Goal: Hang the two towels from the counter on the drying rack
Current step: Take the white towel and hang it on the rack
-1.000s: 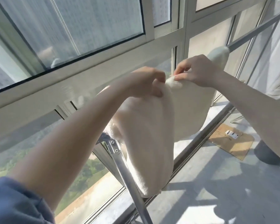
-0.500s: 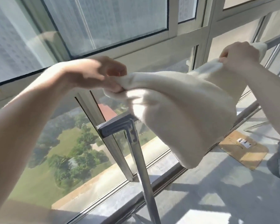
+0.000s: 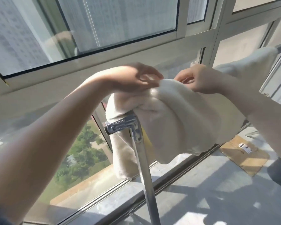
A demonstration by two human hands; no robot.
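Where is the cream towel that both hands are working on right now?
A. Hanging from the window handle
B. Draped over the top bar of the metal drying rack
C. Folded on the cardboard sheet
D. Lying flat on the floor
B: the cream towel falls down both sides of the drying rack top, with the left hand and right hand on its upper fold.

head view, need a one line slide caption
Both hands, left and right, spread a cream towel over the drying rack beside the window.

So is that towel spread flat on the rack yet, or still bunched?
Still bunched. The towel drapes over the rack in thick folds, both the left hand and right hand at its top edge.
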